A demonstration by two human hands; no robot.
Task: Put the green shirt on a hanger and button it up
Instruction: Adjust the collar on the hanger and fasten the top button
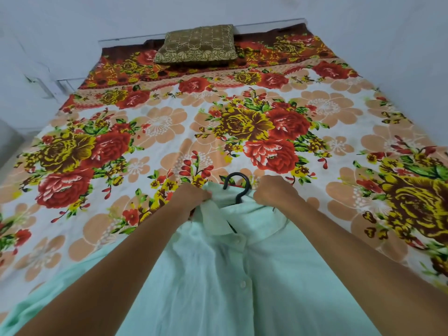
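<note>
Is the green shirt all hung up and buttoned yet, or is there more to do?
Partly. The black plastic hanger is already inside the pale green cotton shirt; its hook pokes out at the neck. Right now the left hand and right hand are gripping the collar on either side, on the flowered bedsheet. The placket looks closed lower down, but the collar is still open, so the top needs buttoning.

a green shirt (pixel 218 275) lay on a floral bed (pixel 242 122), a black hanger (pixel 236 186) hook at its collar. left hand (pixel 191 194) and right hand (pixel 274 190) gripped the collar. a pillow (pixel 197 44) sat far off.
</note>
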